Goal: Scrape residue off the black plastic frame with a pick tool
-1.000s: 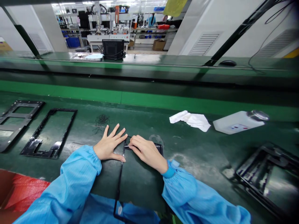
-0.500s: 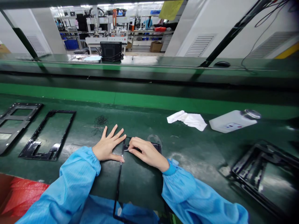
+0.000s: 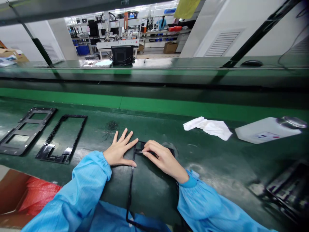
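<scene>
A thin black rectangular frame [image 3: 130,190] lies in front of me, its near end reaching over the table edge at my body. My left hand [image 3: 120,150] rests with spread fingers by the frame's upper left; its thumb and forefinger touch the left rail. In a pinch, my right hand [image 3: 165,159] holds a thin pointed metal tool [image 3: 139,152], whose tip is at the inner side of that rail near the top corner. The rest of the tool is hidden by the fingers. My right hand and sleeve cover part of the frame's right side.
Left of me lie another black frame [image 3: 48,141] and a grey-black panel with openings [image 3: 26,130]. A tangle of black shavings [image 3: 112,125] is beyond my left hand. To the right are a white cloth [image 3: 210,128], a white bottle [image 3: 259,130] and stacked frames [image 3: 287,190]. A carton [image 3: 11,190] holds red wrap.
My view has swung slightly left, so everything sits further right. The tool tip stays near the frame's upper left corner, and both hands keep almost the same pose.
</scene>
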The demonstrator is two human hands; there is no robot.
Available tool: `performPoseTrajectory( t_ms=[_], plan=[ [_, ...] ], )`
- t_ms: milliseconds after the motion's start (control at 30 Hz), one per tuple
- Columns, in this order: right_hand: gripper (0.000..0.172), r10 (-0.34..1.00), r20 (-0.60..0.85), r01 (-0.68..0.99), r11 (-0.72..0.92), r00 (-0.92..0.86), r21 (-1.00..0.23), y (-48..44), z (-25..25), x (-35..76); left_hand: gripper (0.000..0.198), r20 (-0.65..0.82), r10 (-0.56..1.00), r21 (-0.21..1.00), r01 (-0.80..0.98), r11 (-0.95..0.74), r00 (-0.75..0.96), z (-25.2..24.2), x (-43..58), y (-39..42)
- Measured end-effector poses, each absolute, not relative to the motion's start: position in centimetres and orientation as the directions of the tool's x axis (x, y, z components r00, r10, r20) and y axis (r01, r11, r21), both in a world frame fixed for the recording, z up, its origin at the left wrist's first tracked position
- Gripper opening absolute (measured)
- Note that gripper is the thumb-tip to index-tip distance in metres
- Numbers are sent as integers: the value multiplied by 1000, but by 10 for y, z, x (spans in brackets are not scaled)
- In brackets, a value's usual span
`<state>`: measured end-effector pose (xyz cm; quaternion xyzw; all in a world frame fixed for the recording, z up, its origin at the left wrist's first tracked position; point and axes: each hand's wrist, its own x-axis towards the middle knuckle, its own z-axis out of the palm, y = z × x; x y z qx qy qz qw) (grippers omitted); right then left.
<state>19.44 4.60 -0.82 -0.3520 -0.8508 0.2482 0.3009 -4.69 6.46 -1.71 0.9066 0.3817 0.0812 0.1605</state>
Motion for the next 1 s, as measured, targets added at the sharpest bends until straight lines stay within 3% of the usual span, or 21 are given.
performPoseTrajectory(
  t_ms=[67,167,300,500,600,700,767,900,1000],
  plan=[
    [17,738,366,499,661,-567,-561,45,-7,194,85,21,719,428,644,-634,695,-13,-45,65],
    [19,693,418,546,720,-587,-427,41,-6,190,40,43,744,527,617,-584,667,-8,-42,64],
    [19,650,478,574,755,-590,-317,37,-6,186,37,123,770,568,592,-572,626,-5,-38,61],
    [17,721,474,639,682,-505,-357,41,-5,189,30,275,769,425,644,-636,578,-3,-47,65],
    [16,779,413,679,620,-471,-393,42,-5,193,26,399,813,300,777,-554,425,-5,-67,75],
    [15,794,349,677,607,-497,-416,41,-9,192,21,421,855,217,881,-420,304,-8,-85,81],
    [14,788,322,658,616,-525,-433,39,-12,190,39,388,867,191,893,-407,312,-9,-89,81],
    [15,778,297,644,626,-553,-440,37,-18,183,102,145,773,268,727,-632,618,-10,-72,72],
    [14,766,293,637,640,-573,-429,37,-20,180,109,53,675,315,629,-711,736,-14,-58,66]
  ],
)
